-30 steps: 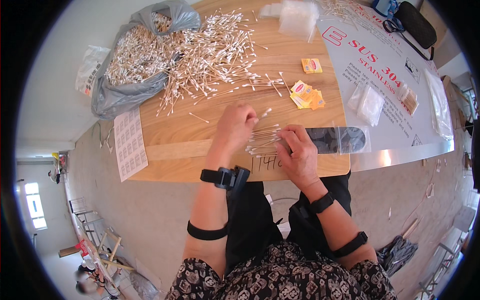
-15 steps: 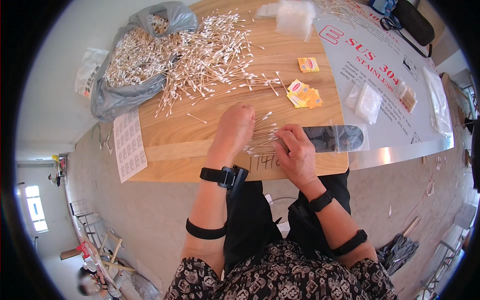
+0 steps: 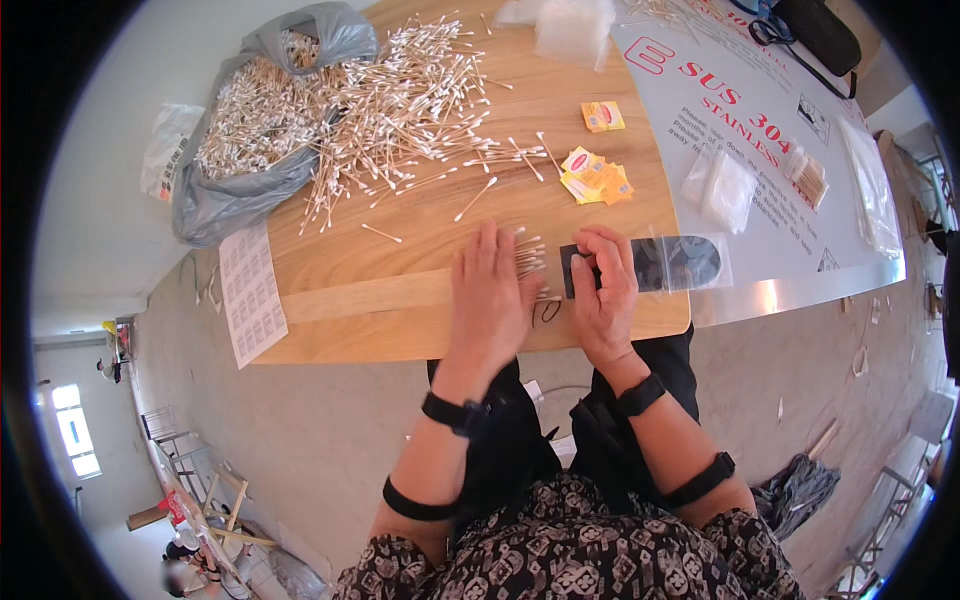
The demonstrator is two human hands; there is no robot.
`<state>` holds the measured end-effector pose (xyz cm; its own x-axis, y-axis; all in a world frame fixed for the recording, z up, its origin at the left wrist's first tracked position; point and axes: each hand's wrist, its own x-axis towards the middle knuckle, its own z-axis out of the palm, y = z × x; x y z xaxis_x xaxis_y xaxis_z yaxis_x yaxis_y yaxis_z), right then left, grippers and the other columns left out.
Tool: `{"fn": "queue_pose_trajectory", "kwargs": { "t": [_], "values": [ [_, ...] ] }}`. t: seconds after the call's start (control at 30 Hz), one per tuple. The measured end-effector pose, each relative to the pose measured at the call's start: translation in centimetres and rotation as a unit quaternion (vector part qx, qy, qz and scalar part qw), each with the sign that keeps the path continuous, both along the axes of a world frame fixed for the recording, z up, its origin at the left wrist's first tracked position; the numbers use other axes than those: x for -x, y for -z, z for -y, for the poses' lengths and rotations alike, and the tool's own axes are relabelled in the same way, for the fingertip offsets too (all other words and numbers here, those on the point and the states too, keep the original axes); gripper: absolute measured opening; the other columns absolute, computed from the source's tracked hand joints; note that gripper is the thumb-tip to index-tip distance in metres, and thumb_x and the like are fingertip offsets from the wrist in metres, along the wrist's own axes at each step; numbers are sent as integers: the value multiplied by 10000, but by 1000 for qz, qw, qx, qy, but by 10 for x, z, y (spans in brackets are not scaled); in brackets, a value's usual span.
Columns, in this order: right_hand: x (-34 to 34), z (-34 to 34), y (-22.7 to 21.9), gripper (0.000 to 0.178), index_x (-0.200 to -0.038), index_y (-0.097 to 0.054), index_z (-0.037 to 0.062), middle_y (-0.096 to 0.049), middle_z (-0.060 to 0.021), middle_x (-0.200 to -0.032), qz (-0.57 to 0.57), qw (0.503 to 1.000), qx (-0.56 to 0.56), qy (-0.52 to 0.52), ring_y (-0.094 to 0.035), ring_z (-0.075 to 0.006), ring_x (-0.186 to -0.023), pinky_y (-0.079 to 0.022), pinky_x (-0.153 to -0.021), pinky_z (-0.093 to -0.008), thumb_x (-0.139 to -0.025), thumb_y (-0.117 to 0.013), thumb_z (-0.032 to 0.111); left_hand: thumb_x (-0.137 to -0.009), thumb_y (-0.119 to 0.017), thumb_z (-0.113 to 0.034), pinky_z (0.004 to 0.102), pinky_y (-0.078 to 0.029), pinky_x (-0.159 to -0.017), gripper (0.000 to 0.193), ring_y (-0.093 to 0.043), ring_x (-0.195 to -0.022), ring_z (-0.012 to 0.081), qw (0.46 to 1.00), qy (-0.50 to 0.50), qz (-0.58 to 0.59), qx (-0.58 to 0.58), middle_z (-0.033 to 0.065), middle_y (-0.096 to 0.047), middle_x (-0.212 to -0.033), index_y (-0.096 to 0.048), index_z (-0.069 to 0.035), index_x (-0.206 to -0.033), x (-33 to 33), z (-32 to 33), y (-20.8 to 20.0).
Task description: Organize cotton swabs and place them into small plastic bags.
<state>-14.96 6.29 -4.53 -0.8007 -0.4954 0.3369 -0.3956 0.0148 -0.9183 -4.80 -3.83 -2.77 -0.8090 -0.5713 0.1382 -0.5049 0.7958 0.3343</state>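
Note:
My left hand (image 3: 487, 295) lies palm down, fingers stretched out, over the left part of a small row of cotton swabs (image 3: 530, 257) near the table's front edge. White swab tips show to the right of its fingers. Just right of the row, my right hand (image 3: 607, 290) has curled fingers and thumb closed at the left end of a dark flat strip (image 3: 651, 264). That strip runs under the hand to a rounded end inside a clear plastic bag (image 3: 727, 262). Fingers hide how the strip is gripped.
A grey plastic bag (image 3: 205, 205) spills a heap of cotton swabs (image 3: 400, 105) across the wooden table (image 3: 370, 290). Yellow cards (image 3: 597, 177) lie ahead of my right hand. On the metal sheet at right are clear packets (image 3: 727, 195) and a bundle of sticks (image 3: 806, 180). A printed sheet (image 3: 252, 295) overhangs at left.
My left hand has turned from curled to flat and moved slightly right, over the swabs. My right hand has left the swabs and closed at the dark strip, whose left end now shows.

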Motion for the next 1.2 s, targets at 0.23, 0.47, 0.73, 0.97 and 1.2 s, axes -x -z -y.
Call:
{"fn": "queue_pose_trajectory", "kwargs": {
  "t": [0.23, 0.47, 0.73, 0.97, 1.2],
  "values": [
    [2, -1, 0, 185, -1099, -579, 6, -562, -139, -1126, 9, 1000, 11, 0, -572, -252, -882, -480, -770, -315, -919, -544, -12, -917, -567, -422, 537, -133, -1171, 775, -195, -1473, 305, 992, 65, 110, 21, 191, -264, -1560, -264, -5, -1495, -4, -14, -1],
    [6, -4, 4, 153, -1083, -595, 6, -582, -126, -1095, 14, 999, 33, 15, -567, -225, -874, -478, -800, -296, -936, -555, 21, -886, -593, -460, 572, -144, -1155, 848, -175, -1478, 317, 994, 52, 77, 56, 185, -223, -1577, -230, -13, -1509, 15, -8, 2],
    [5, -1, -1, 132, -1059, -612, 4, -590, -96, -1066, 94, 994, 57, 13, -551, -168, -856, -462, -783, -262, -939, -559, 16, -889, -590, -477, 605, -120, -1150, 847, -184, -1475, 319, 997, 9, 66, 43, 186, -237, -1571, -235, -22, -1509, 25, -8, 8],
    [10, -2, 5, 153, -1075, -611, -4, -581, -77, -1061, 214, 968, 133, 0, -536, -125, -873, -451, -794, -241, -929, -571, 8, -917, -562, -436, 588, -112, -1158, 773, -230, -1461, 305, 997, 26, 63, 42, 180, -277, -1555, -263, -17, -1494, 23, -12, 10],
    [40, 27, -6, 243, -1178, -583, -32, -588, -187, -1226, -5, 996, 25, -88, -571, -341, -1127, -439, -974, -351, -964, -514, 61, -992, -503, -302, 450, -211, -1166, 611, -310, -1411, 335, 986, -9, -130, -100, 223, -345, -1505, -298, 3, -1481, 10, 1, 24]
  ]
}}
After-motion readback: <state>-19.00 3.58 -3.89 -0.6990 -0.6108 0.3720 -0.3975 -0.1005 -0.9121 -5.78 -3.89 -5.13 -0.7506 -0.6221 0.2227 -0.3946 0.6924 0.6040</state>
